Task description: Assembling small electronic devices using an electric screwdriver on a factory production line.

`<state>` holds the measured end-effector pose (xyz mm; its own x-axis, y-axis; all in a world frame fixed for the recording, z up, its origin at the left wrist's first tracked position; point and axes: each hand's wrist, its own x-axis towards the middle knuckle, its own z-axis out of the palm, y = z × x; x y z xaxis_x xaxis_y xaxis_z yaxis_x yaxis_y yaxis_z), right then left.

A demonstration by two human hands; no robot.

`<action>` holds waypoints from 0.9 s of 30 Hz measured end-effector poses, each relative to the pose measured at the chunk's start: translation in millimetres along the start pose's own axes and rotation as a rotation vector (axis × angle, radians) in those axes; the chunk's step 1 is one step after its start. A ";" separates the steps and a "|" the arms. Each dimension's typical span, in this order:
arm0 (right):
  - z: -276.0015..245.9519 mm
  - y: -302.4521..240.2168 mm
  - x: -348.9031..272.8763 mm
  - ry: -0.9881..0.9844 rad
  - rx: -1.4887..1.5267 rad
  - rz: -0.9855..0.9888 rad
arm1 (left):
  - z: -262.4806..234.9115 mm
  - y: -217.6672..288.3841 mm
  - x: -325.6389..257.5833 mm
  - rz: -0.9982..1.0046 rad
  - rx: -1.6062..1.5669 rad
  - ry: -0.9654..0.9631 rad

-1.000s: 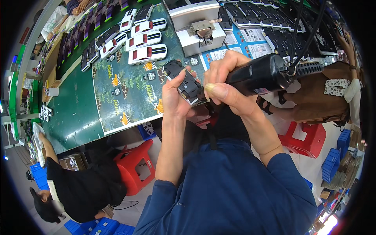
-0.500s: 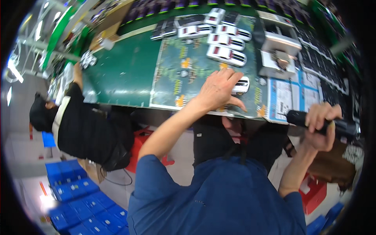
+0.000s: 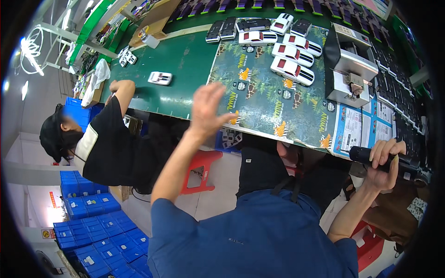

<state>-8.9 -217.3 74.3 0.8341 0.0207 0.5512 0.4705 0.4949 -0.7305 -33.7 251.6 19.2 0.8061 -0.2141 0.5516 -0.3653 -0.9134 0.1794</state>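
My left hand [image 3: 207, 109] is raised over the near edge of the workbench, fingers stretched and thumb apart, holding nothing. To its far left a white toy car [image 3: 160, 78] rests by itself on the green surface. My right hand [image 3: 386, 162] is wrapped round a black electric screwdriver [image 3: 360, 154] at the bench's right front edge, its thin tip pointing left. Several more white toy cars [image 3: 292, 70] with dark stripes stand grouped on the patterned sheet [image 3: 259, 106], and black car bases [image 3: 221, 29] lie beside them at the back.
A grey-white fixture [image 3: 350, 85] stands right of the cars, beside rows of black parts [image 3: 398, 102]. On the left a co-worker [image 3: 116, 143] sits with an arm on the bench. A bin of white parts [image 3: 230, 140] is under the bench, near a red stool [image 3: 201, 171].
My left hand has let go of the white car and moved left, open. A white car now stands on the green surface. My right hand still grips the screwdriver. The co-worker's arm has drawn back.
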 end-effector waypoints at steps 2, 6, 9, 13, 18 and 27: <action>-2.0 -2.4 -8.5 0.010 0.047 0.036 | 37.3 52.2 12.3 0.044 -0.233 0.077; -1.4 -11.4 -13.8 0.039 0.065 0.026 | 95.4 172.9 45.6 0.102 -0.640 0.112; -19.2 -37.9 -14.8 0.022 0.073 -0.006 | 135.7 260.2 95.6 0.110 -0.879 0.014; -43.4 -80.3 -33.6 0.143 -0.028 -0.095 | 203.1 350.1 162.7 -0.076 -0.928 -0.265; -55.3 -107.6 -45.6 0.264 -0.028 -0.025 | 253.3 406.0 232.7 -0.166 -0.647 -0.375; -67.2 -113.1 -43.6 0.339 -0.129 0.022 | 245.5 410.3 213.8 -0.431 -1.376 -0.359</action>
<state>-79.1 -332.6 105.8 0.8825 -0.2697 0.3853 0.4655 0.3834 -0.7977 103.0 -253.9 10.8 0.9583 -0.2774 0.0685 -0.0524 0.0651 0.9965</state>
